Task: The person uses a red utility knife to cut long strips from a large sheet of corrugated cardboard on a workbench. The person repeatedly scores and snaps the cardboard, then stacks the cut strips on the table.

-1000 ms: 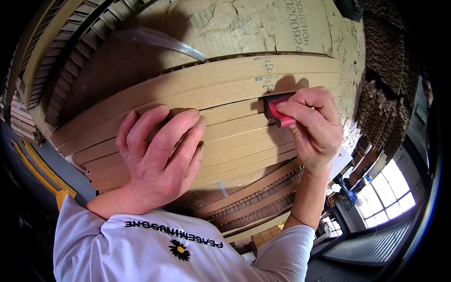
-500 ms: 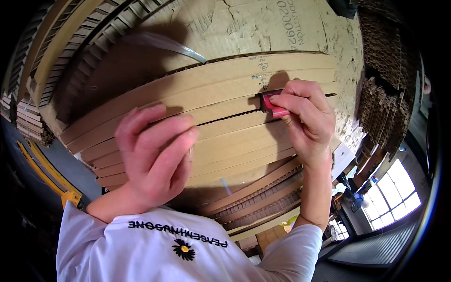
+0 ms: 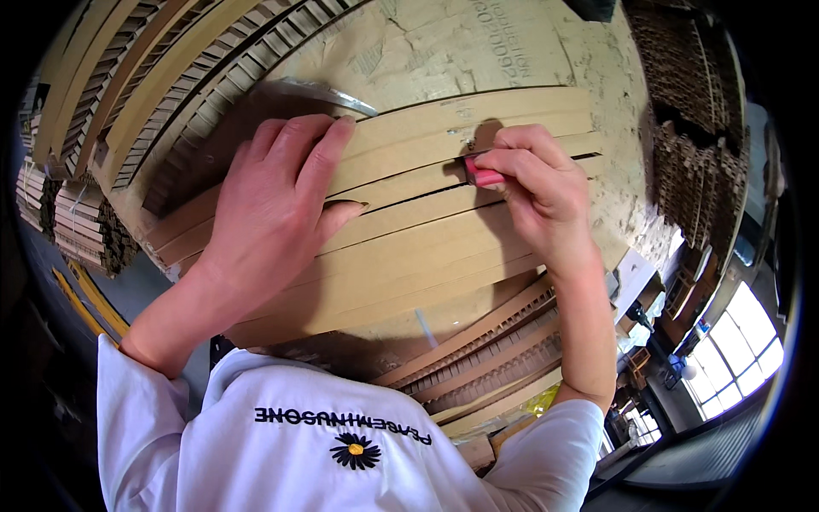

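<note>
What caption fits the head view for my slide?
Left hand presses flat on stacked cardboard strips while right hand pinches a small red tool against one strip.

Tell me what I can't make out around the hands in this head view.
- Red tool: mostly hidden inside the right hand; its tip and kind are unclear.
- Cardboard strips: the part under the left hand is covered.
- Stack's near edge: hidden by the white shirt.
</note>
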A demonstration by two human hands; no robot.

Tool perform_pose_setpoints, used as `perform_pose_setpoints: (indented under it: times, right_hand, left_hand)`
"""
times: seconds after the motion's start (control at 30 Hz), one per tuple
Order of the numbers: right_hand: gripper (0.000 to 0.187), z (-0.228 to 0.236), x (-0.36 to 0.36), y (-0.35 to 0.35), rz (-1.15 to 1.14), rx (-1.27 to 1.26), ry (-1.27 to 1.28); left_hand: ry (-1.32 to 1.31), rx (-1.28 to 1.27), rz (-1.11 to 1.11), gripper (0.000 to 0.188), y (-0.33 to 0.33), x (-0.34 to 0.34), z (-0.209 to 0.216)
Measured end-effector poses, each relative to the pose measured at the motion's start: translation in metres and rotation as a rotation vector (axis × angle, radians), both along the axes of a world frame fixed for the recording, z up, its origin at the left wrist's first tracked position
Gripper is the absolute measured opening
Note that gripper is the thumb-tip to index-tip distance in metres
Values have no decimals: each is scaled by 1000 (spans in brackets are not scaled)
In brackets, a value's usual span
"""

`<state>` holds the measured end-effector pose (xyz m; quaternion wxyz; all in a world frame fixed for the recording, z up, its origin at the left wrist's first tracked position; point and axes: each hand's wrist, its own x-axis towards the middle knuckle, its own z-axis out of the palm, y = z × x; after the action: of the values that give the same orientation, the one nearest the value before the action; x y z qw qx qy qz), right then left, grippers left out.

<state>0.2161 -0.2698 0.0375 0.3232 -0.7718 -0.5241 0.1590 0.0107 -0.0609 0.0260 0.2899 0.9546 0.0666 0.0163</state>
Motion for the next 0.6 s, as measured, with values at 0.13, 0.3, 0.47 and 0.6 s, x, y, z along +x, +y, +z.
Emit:
perform_pose_setpoints:
  times: [0.13,0.3,0.47,0.6]
  right_hand:
    - [16,6,6,-16,-38,74,191]
    - [21,3,-3,-61,-404,397,547]
    - [22,-6,-18,-73,-340,202,334]
    - [24,3,-6,-61,-221,111,175]
  left_hand:
    - [3,15,0,80,0,2,3]
    - [-1,20,-16,81,-4,1,5]
    - [23,48,16,81,1,4,1]
    - [17,54,34,80,0,3,1]
